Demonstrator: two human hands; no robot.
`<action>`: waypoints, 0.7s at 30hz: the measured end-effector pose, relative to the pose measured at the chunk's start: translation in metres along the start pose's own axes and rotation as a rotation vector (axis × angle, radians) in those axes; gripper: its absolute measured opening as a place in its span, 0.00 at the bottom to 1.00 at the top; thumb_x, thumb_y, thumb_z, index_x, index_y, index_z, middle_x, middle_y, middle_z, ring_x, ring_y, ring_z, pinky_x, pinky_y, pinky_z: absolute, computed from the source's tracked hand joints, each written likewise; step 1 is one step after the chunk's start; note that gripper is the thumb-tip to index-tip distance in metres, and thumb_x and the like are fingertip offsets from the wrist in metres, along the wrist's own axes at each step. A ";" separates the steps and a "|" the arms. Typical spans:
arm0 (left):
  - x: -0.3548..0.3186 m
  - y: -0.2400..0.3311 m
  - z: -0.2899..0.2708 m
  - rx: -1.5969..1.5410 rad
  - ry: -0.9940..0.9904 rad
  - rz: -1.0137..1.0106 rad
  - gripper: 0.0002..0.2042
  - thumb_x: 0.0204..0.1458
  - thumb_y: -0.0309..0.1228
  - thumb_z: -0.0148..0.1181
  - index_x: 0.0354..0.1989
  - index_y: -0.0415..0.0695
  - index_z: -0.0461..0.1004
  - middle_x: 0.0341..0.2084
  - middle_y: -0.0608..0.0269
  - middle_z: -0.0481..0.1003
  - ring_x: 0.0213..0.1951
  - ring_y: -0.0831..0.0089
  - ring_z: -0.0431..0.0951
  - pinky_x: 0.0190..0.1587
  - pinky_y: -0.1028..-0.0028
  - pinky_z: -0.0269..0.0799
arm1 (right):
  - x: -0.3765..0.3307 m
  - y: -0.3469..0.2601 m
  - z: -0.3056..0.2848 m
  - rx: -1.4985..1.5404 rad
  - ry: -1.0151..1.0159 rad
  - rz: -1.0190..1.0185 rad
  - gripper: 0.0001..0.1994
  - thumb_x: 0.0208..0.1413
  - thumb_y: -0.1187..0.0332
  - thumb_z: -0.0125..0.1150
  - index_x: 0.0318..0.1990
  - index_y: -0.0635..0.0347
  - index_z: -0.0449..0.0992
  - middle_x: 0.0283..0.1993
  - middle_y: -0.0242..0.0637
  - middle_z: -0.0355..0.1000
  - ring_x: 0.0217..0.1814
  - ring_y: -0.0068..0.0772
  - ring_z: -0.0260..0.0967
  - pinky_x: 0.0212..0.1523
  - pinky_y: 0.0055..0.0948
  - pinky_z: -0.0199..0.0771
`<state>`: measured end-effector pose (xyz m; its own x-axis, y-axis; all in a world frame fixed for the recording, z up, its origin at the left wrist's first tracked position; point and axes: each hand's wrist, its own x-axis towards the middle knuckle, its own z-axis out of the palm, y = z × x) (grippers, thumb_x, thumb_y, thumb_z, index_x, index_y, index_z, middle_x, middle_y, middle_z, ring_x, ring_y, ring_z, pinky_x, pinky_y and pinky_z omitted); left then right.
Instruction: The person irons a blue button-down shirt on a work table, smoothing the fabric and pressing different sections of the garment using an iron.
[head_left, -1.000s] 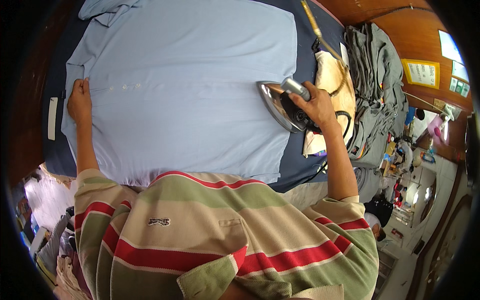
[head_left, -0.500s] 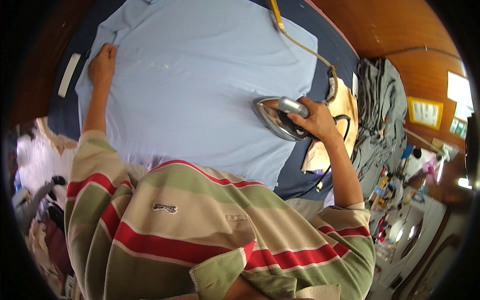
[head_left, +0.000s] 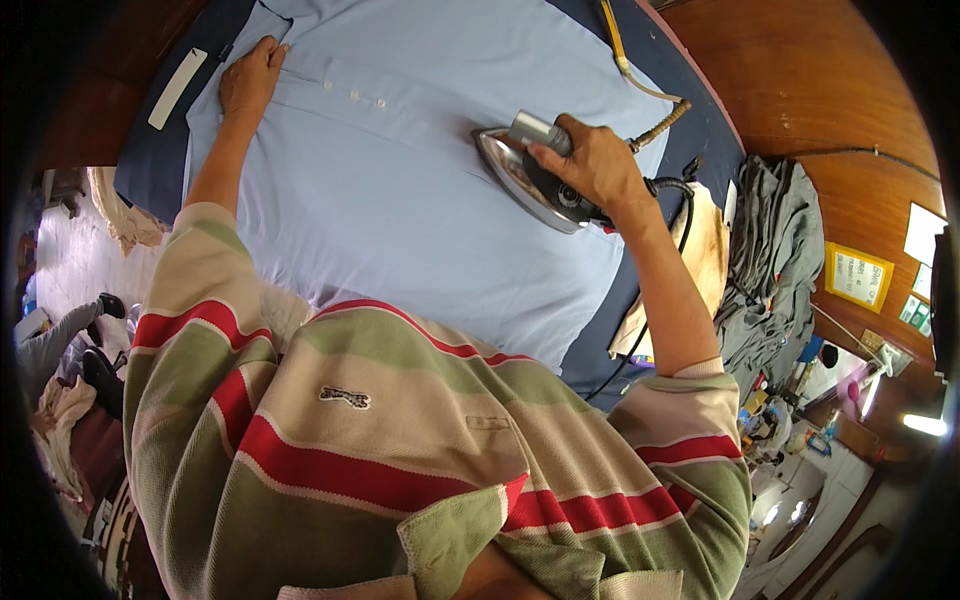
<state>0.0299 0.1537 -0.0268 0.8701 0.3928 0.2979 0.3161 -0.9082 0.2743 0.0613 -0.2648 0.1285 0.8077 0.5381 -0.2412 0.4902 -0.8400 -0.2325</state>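
A light blue shirt (head_left: 400,190) lies spread over a dark blue padded surface, its small buttons running in a row near the upper left. Gripped by its handle, a clothes iron (head_left: 530,185) rests on the shirt's right half, with my right hand (head_left: 598,168) wrapped around it. The iron's pointed tip faces up and left. At the shirt's upper-left edge, my left hand (head_left: 250,82) is closed on the fabric, which creases beside the fingers.
A cord with a yellow sleeve (head_left: 614,38) trails at the upper right. Beyond the right forearm lie a scorched cream cloth (head_left: 705,245) and a pile of dark grey garments (head_left: 775,260). A white strip (head_left: 178,88) lies left of the shirt. A wooden wall (head_left: 800,75) rises at the right.
The iron, in my right hand, has slid left and slightly away from me across the shirt. My left hand keeps its hold near the same edge. The whole view has shifted a little.
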 end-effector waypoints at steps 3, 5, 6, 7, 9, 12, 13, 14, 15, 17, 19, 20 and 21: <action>0.001 -0.002 0.000 -0.030 -0.010 -0.038 0.14 0.54 0.47 0.48 0.29 0.50 0.68 0.22 0.58 0.75 0.28 0.53 0.74 0.30 0.60 0.68 | -0.013 -0.006 0.004 -0.020 -0.058 -0.023 0.24 0.47 0.47 0.57 0.37 0.62 0.74 0.24 0.50 0.73 0.29 0.50 0.72 0.33 0.39 0.72; 0.001 -0.001 0.000 -0.040 -0.010 -0.059 0.14 0.54 0.47 0.49 0.29 0.50 0.68 0.22 0.58 0.75 0.28 0.53 0.74 0.30 0.59 0.68 | -0.022 -0.010 0.007 -0.014 -0.094 -0.040 0.23 0.47 0.47 0.57 0.37 0.62 0.74 0.24 0.50 0.73 0.28 0.51 0.72 0.32 0.39 0.72; 0.001 -0.001 0.000 -0.034 -0.008 -0.060 0.14 0.54 0.47 0.49 0.29 0.50 0.68 0.22 0.58 0.75 0.28 0.53 0.74 0.30 0.59 0.68 | -0.025 -0.014 0.006 -0.029 -0.104 -0.037 0.23 0.47 0.47 0.57 0.37 0.61 0.74 0.23 0.49 0.72 0.28 0.51 0.72 0.32 0.40 0.71; 0.000 -0.002 0.000 -0.029 -0.006 -0.062 0.13 0.54 0.47 0.48 0.29 0.51 0.69 0.22 0.58 0.75 0.28 0.53 0.74 0.30 0.59 0.68 | -0.028 -0.014 0.007 -0.018 -0.101 -0.046 0.23 0.47 0.47 0.57 0.37 0.62 0.73 0.23 0.49 0.72 0.28 0.51 0.72 0.32 0.40 0.71; -0.002 -0.003 0.002 -0.027 0.001 -0.053 0.13 0.54 0.47 0.48 0.30 0.51 0.69 0.22 0.57 0.75 0.28 0.53 0.75 0.30 0.59 0.68 | -0.036 -0.012 0.011 0.005 -0.094 -0.068 0.23 0.47 0.47 0.57 0.36 0.62 0.73 0.23 0.49 0.72 0.28 0.52 0.71 0.32 0.41 0.71; 0.000 0.003 -0.001 -0.021 -0.038 -0.067 0.13 0.54 0.46 0.48 0.31 0.51 0.69 0.24 0.57 0.76 0.29 0.53 0.75 0.31 0.58 0.69 | -0.054 -0.003 0.009 0.023 -0.098 -0.056 0.25 0.46 0.46 0.57 0.37 0.62 0.73 0.23 0.51 0.72 0.28 0.53 0.71 0.32 0.42 0.71; -0.001 0.005 -0.002 -0.022 -0.030 -0.058 0.13 0.54 0.46 0.48 0.31 0.50 0.69 0.24 0.56 0.76 0.30 0.53 0.76 0.31 0.58 0.69 | -0.061 0.002 0.006 0.044 -0.107 -0.029 0.26 0.45 0.45 0.57 0.39 0.61 0.74 0.23 0.51 0.72 0.28 0.53 0.72 0.32 0.42 0.71; -0.001 0.006 -0.002 -0.023 -0.023 -0.049 0.13 0.54 0.46 0.48 0.32 0.50 0.69 0.24 0.56 0.76 0.30 0.53 0.76 0.32 0.58 0.69 | -0.069 0.011 0.003 0.109 -0.085 0.050 0.26 0.45 0.46 0.58 0.39 0.63 0.73 0.23 0.52 0.72 0.29 0.53 0.72 0.32 0.41 0.71; 0.000 0.007 -0.001 -0.025 -0.018 -0.040 0.13 0.54 0.45 0.48 0.32 0.50 0.69 0.25 0.56 0.76 0.30 0.53 0.76 0.32 0.58 0.69 | -0.076 0.019 -0.001 0.173 -0.065 0.130 0.26 0.45 0.46 0.58 0.39 0.64 0.73 0.24 0.53 0.72 0.29 0.52 0.72 0.32 0.41 0.71; 0.000 0.006 -0.004 -0.024 -0.021 -0.040 0.12 0.54 0.45 0.48 0.31 0.49 0.68 0.25 0.55 0.76 0.31 0.53 0.76 0.33 0.57 0.70 | -0.084 0.027 -0.005 0.244 0.018 0.240 0.25 0.46 0.49 0.60 0.39 0.66 0.73 0.25 0.55 0.72 0.31 0.54 0.73 0.33 0.40 0.71; -0.003 0.007 -0.005 -0.039 0.012 -0.039 0.13 0.54 0.44 0.49 0.31 0.48 0.68 0.25 0.55 0.76 0.31 0.53 0.76 0.33 0.58 0.70 | -0.082 0.013 -0.018 0.133 0.008 0.221 0.25 0.46 0.48 0.58 0.39 0.66 0.73 0.26 0.55 0.72 0.31 0.54 0.72 0.34 0.40 0.71; -0.005 0.005 -0.005 -0.039 0.009 -0.041 0.13 0.54 0.44 0.48 0.31 0.48 0.68 0.25 0.56 0.76 0.31 0.52 0.76 0.33 0.58 0.69 | -0.078 0.007 -0.020 0.123 0.017 0.203 0.26 0.46 0.48 0.58 0.39 0.66 0.73 0.26 0.55 0.72 0.31 0.54 0.72 0.34 0.41 0.71; -0.006 0.002 -0.006 -0.042 0.010 -0.042 0.13 0.54 0.44 0.48 0.31 0.48 0.68 0.25 0.56 0.76 0.30 0.52 0.76 0.33 0.58 0.69 | -0.070 0.001 -0.022 0.111 0.032 0.186 0.26 0.47 0.47 0.57 0.39 0.65 0.73 0.26 0.55 0.72 0.31 0.54 0.72 0.34 0.41 0.71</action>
<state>0.0234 0.1507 -0.0223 0.8524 0.4320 0.2946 0.3359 -0.8842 0.3247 0.0130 -0.3048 0.1657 0.8917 0.3708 -0.2597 0.2945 -0.9108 -0.2892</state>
